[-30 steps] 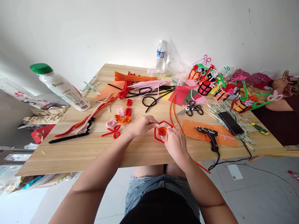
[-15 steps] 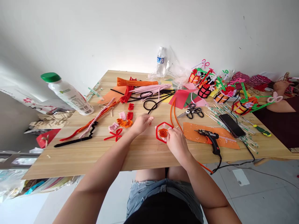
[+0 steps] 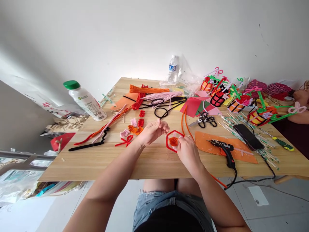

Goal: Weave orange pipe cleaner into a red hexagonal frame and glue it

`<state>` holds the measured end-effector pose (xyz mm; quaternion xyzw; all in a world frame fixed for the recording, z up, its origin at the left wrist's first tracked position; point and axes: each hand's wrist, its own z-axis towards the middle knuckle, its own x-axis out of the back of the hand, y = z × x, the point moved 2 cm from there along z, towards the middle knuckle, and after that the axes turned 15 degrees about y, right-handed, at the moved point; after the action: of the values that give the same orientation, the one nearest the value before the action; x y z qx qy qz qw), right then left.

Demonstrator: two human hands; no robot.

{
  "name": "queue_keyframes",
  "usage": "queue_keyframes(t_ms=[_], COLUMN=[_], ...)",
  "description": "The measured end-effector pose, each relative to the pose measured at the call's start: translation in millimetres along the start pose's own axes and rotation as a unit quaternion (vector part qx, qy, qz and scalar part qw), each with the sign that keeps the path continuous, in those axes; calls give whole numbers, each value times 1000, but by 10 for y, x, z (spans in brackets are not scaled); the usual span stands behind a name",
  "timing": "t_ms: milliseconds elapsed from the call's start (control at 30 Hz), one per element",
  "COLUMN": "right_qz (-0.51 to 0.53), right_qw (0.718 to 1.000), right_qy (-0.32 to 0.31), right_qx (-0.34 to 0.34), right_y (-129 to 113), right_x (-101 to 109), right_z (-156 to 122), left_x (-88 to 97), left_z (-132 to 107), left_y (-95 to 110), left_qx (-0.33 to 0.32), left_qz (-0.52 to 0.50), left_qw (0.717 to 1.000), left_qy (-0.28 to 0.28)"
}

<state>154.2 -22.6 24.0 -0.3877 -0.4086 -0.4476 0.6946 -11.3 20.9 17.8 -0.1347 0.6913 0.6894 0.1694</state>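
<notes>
My right hand (image 3: 189, 152) pinches the right side of a red hexagonal pipe-cleaner frame (image 3: 167, 145). Inside that frame sits a coiled orange pipe-cleaner flower (image 3: 173, 141), with pale pink bits around it. Just to the left and slightly above, my left hand (image 3: 154, 132) is raised with its fingers curled and closed; whatever they hold, if anything, is too small to make out. By the left wrist lie folded orange pipe-cleaner pieces (image 3: 135, 129), pink ones (image 3: 124, 133), red ones (image 3: 141, 123) and a red bow (image 3: 125, 140).
To the right are a black glue gun (image 3: 224, 150) on orange paper (image 3: 202, 141), scissors (image 3: 204, 120), a phone (image 3: 248, 136) and a screwdriver (image 3: 283, 143). Small decorated baskets (image 3: 218, 98) stand behind. A white bottle (image 3: 87, 103) is at left. Another person's arm (image 3: 296, 116) shows at far right.
My left hand has turned and come closer to the red frame, its curled fingers now showing. My right hand still grips the frame. The whole view has shifted.
</notes>
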Motion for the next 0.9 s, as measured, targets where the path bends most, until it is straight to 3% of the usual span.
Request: queue_keyframes(t_ms=[133, 267, 400, 533, 900], right_qz=[-4, -10, -17, -29, 5], right_qw=[1000, 1000, 999, 999, 995], right_qy=[1, 8, 18, 24, 88], right_qx=[11, 15, 24, 37, 44], right_y=[-3, -5, -20, -37, -31], right_x=[-21, -37, -42, -42, -79], right_z=[-5, -14, -26, -41, -83], left_x=[25, 57, 13, -45, -60], left_z=[38, 66, 25, -35, -74], left_y=[-68, -205, -263, -206, -211], left_qx=[-30, -41, -16, -59, -129], left_qz=[14, 177, 314, 405, 486], left_qw=[999, 979, 947, 911, 864], left_qy=[41, 96, 63, 56, 38])
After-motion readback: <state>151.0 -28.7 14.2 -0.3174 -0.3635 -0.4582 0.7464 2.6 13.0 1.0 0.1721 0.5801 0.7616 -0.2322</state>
